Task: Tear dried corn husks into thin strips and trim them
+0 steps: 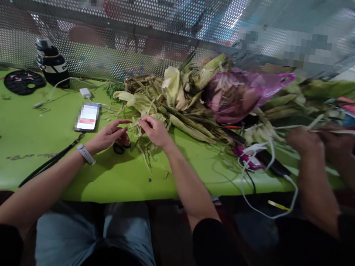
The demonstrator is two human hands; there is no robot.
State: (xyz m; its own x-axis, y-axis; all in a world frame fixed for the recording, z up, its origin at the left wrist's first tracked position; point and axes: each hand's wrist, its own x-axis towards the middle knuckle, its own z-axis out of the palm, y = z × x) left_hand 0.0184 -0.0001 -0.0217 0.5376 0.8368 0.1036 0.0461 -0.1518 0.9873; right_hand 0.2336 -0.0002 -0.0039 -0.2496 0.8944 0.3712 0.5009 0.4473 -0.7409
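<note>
My left hand (pixel 107 134), with a white band on the wrist, reaches toward a small bundle of pale leaf strips (pixel 138 129) on the green table (pixel 30 147); its fingers are stretched toward the strips. My right hand (pixel 156 131) pinches the same strips from the right. A pair of scissors (pixel 121 142) lies just under my left hand. Behind the strips is a heap of dried and green leaves (pixel 175 102).
A phone (pixel 87 117) with a charger and cable (pixel 86 92) lies left of my hands. A purple plastic bag (pixel 242 91) sits in the leaves. At the right another person's hands (pixel 305 142) work on leaves. A dark bottle (pixel 52 62) and black fan (pixel 24 82) stand far left.
</note>
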